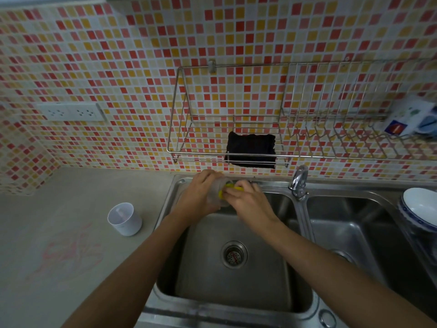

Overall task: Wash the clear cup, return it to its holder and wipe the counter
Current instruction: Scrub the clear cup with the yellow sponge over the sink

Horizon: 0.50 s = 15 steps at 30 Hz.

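Note:
Over the far rim of the left sink basin (236,275), my left hand (199,192) grips the clear cup (218,192), which lies on its side with its mouth toward the right. My right hand (248,200) holds a yellow sponge (228,188) pushed into the cup's mouth; most of the sponge is hidden by my fingers. A white cylindrical holder (124,218) stands on the grey counter (59,221) left of the sink. Pink smears (68,252) mark the counter in front of the holder.
A wire rack (189,129) on the tiled wall carries a dark cloth (251,149) and, at far right, some packets (411,117). The faucet (299,182) stands between the two basins. A white bowl (419,209) sits by the right basin. A wall socket (71,112) is at left.

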Each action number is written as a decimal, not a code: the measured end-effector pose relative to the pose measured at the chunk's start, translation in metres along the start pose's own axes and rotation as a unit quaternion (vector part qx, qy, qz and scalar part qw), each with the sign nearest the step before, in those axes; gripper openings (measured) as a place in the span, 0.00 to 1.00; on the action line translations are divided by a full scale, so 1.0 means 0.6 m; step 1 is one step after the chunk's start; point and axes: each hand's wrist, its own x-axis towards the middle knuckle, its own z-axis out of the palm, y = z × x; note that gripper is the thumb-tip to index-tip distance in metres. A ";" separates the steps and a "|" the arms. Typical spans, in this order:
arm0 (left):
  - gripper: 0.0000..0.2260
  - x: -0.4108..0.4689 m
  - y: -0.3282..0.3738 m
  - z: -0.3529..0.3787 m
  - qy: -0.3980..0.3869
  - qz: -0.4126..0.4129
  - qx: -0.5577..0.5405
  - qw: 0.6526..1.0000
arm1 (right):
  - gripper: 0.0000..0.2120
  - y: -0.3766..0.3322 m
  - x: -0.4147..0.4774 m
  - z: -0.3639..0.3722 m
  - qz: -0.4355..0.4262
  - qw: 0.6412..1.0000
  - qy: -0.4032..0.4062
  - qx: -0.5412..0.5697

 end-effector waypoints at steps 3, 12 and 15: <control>0.30 -0.001 -0.001 0.000 0.003 0.012 0.019 1.000 | 0.15 -0.015 -0.005 0.005 0.057 0.987 -0.029 0.147; 0.31 -0.001 0.016 -0.006 0.003 -0.004 -0.016 1.000 | 0.18 0.001 0.006 0.009 0.005 1.000 0.010 0.018; 0.31 -0.001 0.009 -0.013 -0.004 -0.003 -0.003 1.000 | 0.16 -0.010 0.006 0.009 0.055 0.988 -0.032 0.144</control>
